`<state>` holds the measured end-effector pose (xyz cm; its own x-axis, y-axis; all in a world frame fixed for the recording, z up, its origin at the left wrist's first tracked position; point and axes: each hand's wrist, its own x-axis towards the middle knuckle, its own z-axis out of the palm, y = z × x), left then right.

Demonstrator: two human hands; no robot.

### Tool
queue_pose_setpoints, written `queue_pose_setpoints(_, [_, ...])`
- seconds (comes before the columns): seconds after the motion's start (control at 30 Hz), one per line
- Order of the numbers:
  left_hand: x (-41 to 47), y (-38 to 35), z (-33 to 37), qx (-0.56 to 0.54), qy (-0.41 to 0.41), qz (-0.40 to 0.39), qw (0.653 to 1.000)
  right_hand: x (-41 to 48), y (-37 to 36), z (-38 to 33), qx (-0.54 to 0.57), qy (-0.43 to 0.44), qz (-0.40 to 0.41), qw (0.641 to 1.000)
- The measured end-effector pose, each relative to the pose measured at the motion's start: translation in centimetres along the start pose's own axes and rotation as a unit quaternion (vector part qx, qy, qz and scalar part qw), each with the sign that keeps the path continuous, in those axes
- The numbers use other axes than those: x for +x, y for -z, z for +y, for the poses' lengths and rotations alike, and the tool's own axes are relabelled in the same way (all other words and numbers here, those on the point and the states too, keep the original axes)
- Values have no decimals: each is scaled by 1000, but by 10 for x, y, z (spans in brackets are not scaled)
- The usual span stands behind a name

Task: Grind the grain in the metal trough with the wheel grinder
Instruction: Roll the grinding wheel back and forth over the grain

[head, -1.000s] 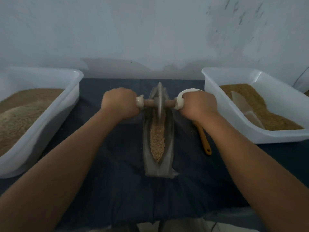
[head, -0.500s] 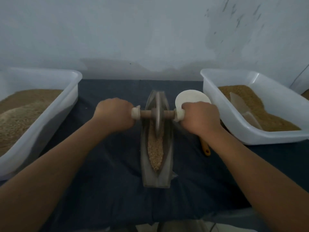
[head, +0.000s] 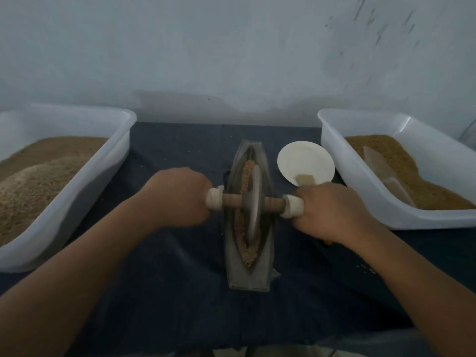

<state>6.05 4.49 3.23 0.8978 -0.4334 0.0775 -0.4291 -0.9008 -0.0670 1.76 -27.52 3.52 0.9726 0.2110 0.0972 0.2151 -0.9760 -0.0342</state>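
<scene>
— Gripping the wheel grinder (head: 253, 202) by both axle ends: why?
— The left hand (head: 177, 199) and right hand (head: 332, 210) curl fully round its handles (head: 215, 201) so it stands upright, midway along the metal trough (head: 247, 280), bearing evenly on the grain (head: 247, 251).

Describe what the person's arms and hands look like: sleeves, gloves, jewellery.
Both are bare. The left hand and right hand wear no gloves, and no ring, watch or bracelet shows. The forearms are uncovered right to the picture's edge, with no sleeve in view.
</scene>
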Motion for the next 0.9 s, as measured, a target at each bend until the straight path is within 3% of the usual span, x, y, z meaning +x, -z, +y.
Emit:
queue_pose_setpoints(0.2, [70,2,1,34,106,90,990,90,-19,10,-76,-66,108,989])
queue_pose_setpoints(0.33, [64,9,1,-5,92,43,995,92,-10,4,-61,-79,93,991])
queue_pose_setpoints(0.47, [11,10,3,-11,17,-12,1000,31,-2,2,-13,-24,-12,1000])
queue_pose_setpoints(0.57, [-15,5,1,11,-10,13,1000,-6,7,-1,-3,17,-5,1000])
queue_pose_setpoints(0.67, [2,-1,0,18,19,28,999,11,1,0,-21,7,18,1000])
queue_pose_setpoints(0.8, [60,-2,-4,0,107,67,992,77,-9,1,-82,-48,110,989])
queue_pose_setpoints(0.9, [81,1,-6,-31,131,50,990,102,-1,-2,-76,-82,78,991])
